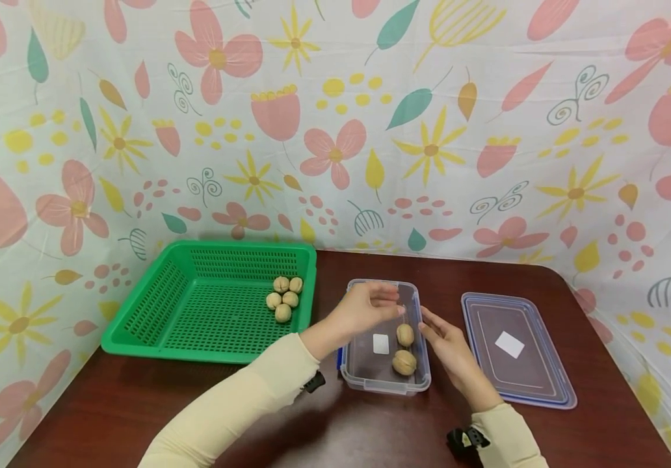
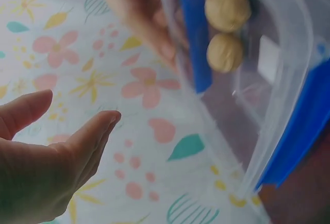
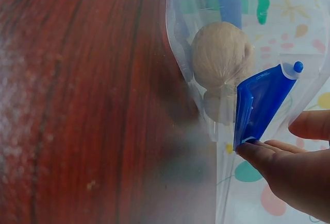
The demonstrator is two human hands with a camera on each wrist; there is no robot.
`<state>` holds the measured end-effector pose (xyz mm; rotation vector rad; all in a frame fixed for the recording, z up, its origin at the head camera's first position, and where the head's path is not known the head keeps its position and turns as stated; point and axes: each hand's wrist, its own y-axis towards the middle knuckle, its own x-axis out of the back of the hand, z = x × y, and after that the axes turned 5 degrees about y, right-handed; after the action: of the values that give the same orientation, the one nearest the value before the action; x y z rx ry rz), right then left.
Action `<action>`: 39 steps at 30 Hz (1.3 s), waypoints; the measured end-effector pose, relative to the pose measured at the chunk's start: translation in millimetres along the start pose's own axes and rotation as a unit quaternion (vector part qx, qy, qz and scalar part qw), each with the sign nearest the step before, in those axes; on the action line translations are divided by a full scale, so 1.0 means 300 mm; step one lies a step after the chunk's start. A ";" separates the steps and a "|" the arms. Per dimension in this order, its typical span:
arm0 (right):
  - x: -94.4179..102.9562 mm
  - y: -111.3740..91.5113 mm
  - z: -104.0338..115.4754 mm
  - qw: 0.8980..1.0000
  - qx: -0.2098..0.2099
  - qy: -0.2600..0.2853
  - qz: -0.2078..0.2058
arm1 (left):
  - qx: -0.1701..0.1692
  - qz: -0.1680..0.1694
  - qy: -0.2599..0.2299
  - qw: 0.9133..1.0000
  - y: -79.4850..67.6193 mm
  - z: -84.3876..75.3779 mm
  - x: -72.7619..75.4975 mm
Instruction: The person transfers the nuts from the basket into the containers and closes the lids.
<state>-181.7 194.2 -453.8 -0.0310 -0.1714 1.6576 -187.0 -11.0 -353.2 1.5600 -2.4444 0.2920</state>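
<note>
Two walnuts (image 1: 404, 363) lie along the right side of a clear plastic box (image 1: 365, 377) with blue side clips. My left hand (image 1: 370, 305) hovers over the far part of the box; in the left wrist view the thumb and fingers stand apart with nothing between them. Beside the box's right wall is my right hand (image 1: 451, 351), fingers extended. In the right wrist view its fingertips touch or nearly touch the hanging blue clip (image 3: 263, 103). One walnut (image 3: 219, 54) shows through the wall there, partly covering the other. A white label (image 1: 380, 344) is inside or under the box floor.
To the left stands a green slotted basket (image 1: 207, 355) with several walnuts (image 1: 283, 313) in its right part. A clear lid (image 1: 528, 383) with a blue seal and white label lies on the dark wooden table (image 1: 347, 435) at right. Behind hangs a flowered cloth (image 1: 335, 214).
</note>
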 end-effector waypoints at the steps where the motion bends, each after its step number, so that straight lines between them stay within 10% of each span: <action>1: 0.000 0.000 0.000 1.000 0.002 -0.001 0.000 | -0.001 -0.002 0.000 1.000 0.000 -0.010 0.013; 19: 0.001 -0.009 -0.008 1.000 0.009 0.000 0.000 | -0.006 -0.033 -0.023 0.999 0.014 -0.085 0.287; 39: 0.003 -0.008 -0.006 1.000 0.007 0.001 0.002 | -0.035 -0.020 -0.086 0.996 0.091 0.146 0.616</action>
<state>-179.0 195.5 -455.2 -0.0216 -0.1589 1.6617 -291.1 -171.9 -341.7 1.6660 -2.5152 0.0676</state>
